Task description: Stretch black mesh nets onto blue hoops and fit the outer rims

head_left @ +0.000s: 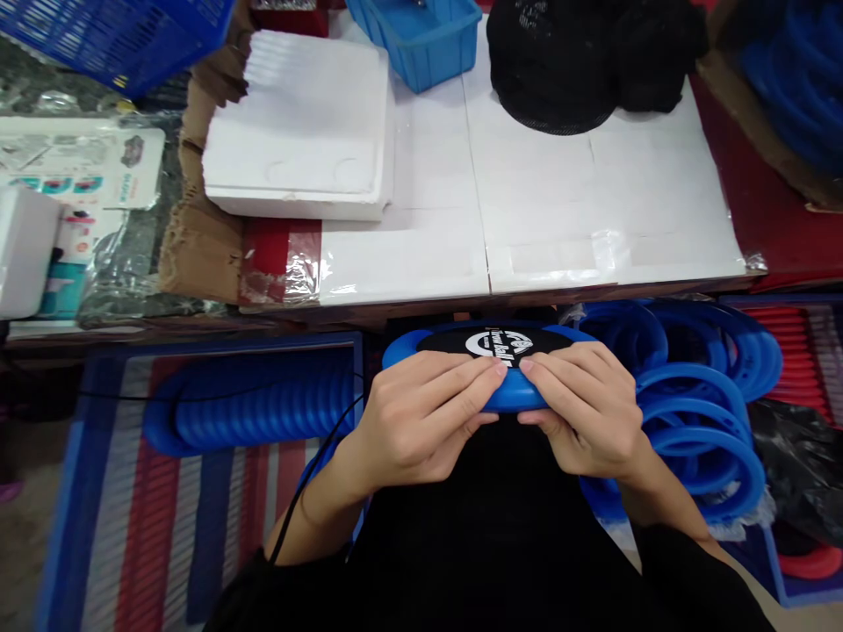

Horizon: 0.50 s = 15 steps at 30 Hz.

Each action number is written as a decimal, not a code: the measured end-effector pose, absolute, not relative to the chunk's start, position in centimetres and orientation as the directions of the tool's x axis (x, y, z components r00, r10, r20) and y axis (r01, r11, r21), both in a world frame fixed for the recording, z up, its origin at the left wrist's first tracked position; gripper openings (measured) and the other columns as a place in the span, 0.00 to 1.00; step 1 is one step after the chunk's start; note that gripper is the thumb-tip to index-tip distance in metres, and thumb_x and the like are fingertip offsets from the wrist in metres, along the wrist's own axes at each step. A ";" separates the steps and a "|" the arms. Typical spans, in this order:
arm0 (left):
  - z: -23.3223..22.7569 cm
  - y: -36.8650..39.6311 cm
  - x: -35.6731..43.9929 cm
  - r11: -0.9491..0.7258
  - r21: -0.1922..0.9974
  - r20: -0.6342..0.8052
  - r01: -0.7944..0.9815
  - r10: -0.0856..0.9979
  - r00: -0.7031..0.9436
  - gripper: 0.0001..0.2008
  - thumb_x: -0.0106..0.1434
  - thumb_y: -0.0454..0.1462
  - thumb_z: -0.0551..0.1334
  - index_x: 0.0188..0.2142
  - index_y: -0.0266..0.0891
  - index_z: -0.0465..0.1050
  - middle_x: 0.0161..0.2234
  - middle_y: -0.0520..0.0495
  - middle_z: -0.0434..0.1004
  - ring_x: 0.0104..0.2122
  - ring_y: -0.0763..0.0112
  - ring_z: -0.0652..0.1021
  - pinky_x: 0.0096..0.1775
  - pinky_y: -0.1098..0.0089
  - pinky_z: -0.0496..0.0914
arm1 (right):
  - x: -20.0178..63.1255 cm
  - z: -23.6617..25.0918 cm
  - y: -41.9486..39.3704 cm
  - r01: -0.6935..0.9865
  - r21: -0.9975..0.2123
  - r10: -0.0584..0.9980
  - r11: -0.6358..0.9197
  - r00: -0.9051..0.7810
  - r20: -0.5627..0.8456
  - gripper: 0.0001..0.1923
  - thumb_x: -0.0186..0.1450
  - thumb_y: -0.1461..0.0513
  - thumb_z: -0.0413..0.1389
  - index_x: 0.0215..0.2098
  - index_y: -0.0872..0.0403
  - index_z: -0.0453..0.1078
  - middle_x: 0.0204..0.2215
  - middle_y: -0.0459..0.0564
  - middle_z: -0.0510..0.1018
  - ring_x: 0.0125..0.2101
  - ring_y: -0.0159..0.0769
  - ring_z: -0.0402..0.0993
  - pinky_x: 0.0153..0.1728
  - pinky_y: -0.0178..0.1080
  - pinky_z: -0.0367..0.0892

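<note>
Close to my body, below the table's front edge, I hold a round disc with a blue plastic rim and a black fabric centre printed in white. My left hand is closed on the near rim, fingertips on top and thumb underneath. My right hand pinches the same rim just to the right, its thumb also below. The two hands' fingertips almost meet beside the white print. The disc is tilted, and the hands cover part of its near side.
On the white-covered table are a white foam block, a blue bin and a pile of black mesh pieces. Blue rings line a crate at left; more loose blue rings lie at right. A black cord crosses my left forearm.
</note>
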<state>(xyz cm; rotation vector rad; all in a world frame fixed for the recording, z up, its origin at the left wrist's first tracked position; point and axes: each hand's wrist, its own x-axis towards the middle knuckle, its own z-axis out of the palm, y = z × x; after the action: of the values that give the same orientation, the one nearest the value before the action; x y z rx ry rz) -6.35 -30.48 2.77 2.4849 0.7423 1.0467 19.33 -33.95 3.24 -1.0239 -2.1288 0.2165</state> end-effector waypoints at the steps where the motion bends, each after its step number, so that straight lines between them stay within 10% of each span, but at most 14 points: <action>1: 2.8 -30.4 -6.4 -0.803 0.494 0.554 0.332 0.585 0.592 0.26 0.70 0.36 0.70 0.66 0.39 0.74 0.52 0.37 0.87 0.51 0.51 0.87 0.50 0.54 0.82 | 19.2 3.2 -33.9 0.603 -0.441 0.729 0.665 -0.396 0.558 0.27 0.71 0.59 0.66 0.66 0.53 0.73 0.47 0.57 0.88 0.43 0.50 0.84 0.44 0.52 0.75; 15: 0.2 -26.6 -8.3 -0.615 0.773 0.436 0.154 0.692 0.575 0.20 0.72 0.40 0.68 0.61 0.39 0.77 0.52 0.38 0.86 0.50 0.55 0.86 0.52 0.57 0.80 | 23.6 3.2 -32.5 0.647 -0.518 0.826 0.559 -0.487 0.283 0.24 0.74 0.53 0.64 0.63 0.55 0.69 0.46 0.59 0.84 0.42 0.47 0.82 0.43 0.47 0.78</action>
<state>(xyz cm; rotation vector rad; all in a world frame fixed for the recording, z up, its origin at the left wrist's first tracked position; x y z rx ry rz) -8.30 -26.59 0.19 2.1055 0.6724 0.9851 23.60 -32.50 3.22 -1.1833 -2.2908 0.4722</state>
